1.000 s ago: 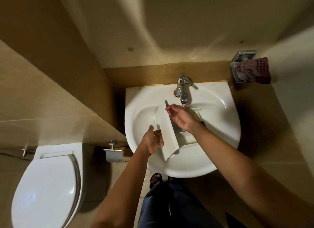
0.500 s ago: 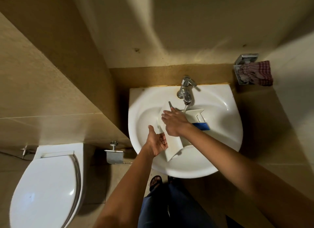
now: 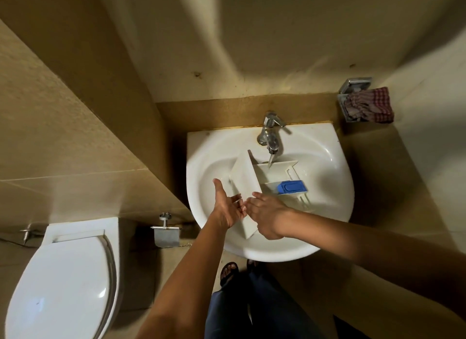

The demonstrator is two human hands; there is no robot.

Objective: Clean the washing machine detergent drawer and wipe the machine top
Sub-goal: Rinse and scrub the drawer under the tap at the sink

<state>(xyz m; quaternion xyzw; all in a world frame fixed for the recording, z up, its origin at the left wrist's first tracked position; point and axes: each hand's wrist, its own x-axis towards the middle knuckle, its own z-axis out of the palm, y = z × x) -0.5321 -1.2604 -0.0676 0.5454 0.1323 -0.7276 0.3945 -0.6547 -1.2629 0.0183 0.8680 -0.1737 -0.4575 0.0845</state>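
Water runs from the tap (image 3: 269,134) into a white detergent drawer (image 3: 245,177) held in the sink (image 3: 209,167), its near end clamped between left hand (image 3: 225,208) and right hand (image 3: 267,217).

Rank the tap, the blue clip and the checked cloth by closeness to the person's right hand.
1. Blue clip, in the drawer, just beyond the right hand.
2. Tap, at the sink back rim.
3. Checked cloth, on the wall holder, far right.
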